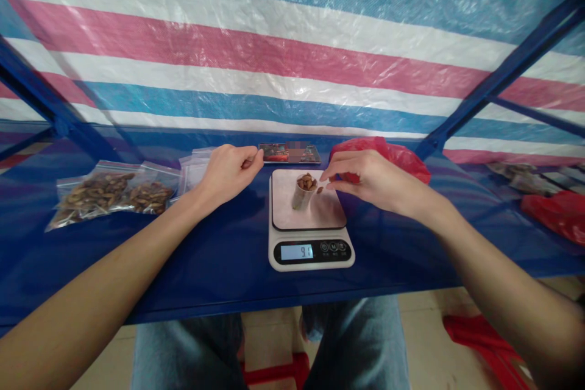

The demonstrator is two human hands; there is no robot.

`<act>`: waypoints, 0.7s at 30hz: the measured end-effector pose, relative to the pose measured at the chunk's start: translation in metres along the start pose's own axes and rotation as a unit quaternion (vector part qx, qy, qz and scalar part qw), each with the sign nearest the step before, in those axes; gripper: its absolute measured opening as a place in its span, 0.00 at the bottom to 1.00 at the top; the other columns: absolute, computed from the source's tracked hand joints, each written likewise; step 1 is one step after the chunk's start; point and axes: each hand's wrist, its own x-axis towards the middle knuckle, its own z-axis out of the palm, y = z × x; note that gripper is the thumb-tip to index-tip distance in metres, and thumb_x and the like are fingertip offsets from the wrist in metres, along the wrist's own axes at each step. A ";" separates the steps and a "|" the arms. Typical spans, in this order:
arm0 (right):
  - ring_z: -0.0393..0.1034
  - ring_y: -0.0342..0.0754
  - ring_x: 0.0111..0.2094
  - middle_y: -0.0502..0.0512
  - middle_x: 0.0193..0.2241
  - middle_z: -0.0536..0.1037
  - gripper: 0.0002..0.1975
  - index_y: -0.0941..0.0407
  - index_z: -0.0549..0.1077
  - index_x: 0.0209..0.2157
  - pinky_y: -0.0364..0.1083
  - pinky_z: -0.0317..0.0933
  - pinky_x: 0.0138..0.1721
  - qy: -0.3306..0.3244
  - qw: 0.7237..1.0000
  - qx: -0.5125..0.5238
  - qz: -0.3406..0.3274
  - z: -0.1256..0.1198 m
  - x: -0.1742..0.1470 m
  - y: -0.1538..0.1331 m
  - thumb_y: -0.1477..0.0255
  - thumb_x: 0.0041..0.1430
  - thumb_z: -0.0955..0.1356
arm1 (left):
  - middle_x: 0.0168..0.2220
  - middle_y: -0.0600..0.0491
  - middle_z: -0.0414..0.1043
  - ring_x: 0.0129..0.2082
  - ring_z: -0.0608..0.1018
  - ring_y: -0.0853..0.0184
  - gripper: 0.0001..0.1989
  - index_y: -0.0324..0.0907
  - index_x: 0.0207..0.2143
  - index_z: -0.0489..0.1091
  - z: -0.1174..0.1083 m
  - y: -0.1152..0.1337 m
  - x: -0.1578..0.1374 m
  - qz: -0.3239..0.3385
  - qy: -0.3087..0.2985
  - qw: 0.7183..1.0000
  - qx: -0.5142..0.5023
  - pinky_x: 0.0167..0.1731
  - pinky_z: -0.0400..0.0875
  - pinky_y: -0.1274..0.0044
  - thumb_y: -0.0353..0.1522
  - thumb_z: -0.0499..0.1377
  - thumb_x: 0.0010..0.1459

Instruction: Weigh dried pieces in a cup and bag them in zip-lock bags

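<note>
My left hand (233, 172) is closed, thumb against curled fingers, beside the left end of a phone (278, 153) with a lit picture. Whatever it may hold is hidden. On the plate of a white kitchen scale (283, 241) stands a small cup (301, 200), heaped with brown nut-like pieces (306, 181). Just right of the cup's rim is my right hand (361, 175), thumb and fingers bent and slightly apart. One loose brown piece (319, 190) shows below its fingertips; whether it is falling or lying on the plate I cannot tell. The scale's display (297, 251) appears to read 9.1.
Zip bags (98, 189) of brown pieces lie at the left, with clear bags (192, 166) beside them. A red plastic bag (406, 161) sits behind my right hand. Blue metal posts (479, 91) and a striped tarp (274, 55) bound the blue tabletop (219, 268).
</note>
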 end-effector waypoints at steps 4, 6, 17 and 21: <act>0.77 0.49 0.38 0.56 0.39 0.82 0.06 0.55 0.84 0.42 0.46 0.66 0.41 -0.025 0.999 -0.008 0.018 0.015 -0.002 0.005 0.75 0.69 0.71 | 0.18 0.59 0.46 0.19 0.53 0.71 0.23 0.44 0.20 0.51 0.001 0.000 0.000 -0.001 0.000 1.000 -0.001 0.28 0.44 0.71 0.39 0.51 0.68; 0.77 0.49 0.38 0.56 0.39 0.81 0.07 0.56 0.83 0.40 0.46 0.65 0.40 -0.030 0.999 -0.025 0.028 0.017 -0.002 0.005 0.76 0.69 0.70 | 0.18 0.59 0.46 0.19 0.52 0.71 0.23 0.44 0.20 0.51 0.001 0.000 0.000 0.000 0.000 1.000 -0.002 0.28 0.44 0.71 0.39 0.51 0.68; 0.74 0.47 0.33 0.55 0.35 0.82 0.07 0.56 0.84 0.38 0.45 0.61 0.36 0.120 0.993 -0.014 -0.006 0.000 0.017 -0.020 0.74 0.69 0.71 | 0.18 0.59 0.45 0.20 0.52 0.71 0.23 0.44 0.20 0.49 0.000 0.000 0.000 -0.001 0.000 1.000 -0.003 0.28 0.43 0.71 0.38 0.51 0.68; 0.73 0.46 0.31 0.55 0.34 0.81 0.08 0.57 0.84 0.38 0.45 0.61 0.34 0.096 0.995 -0.003 -0.006 0.004 0.023 -0.025 0.74 0.69 0.70 | 0.18 0.59 0.45 0.20 0.52 0.71 0.23 0.44 0.20 0.50 0.000 -0.001 0.000 0.002 0.004 1.000 -0.003 0.28 0.43 0.70 0.38 0.52 0.68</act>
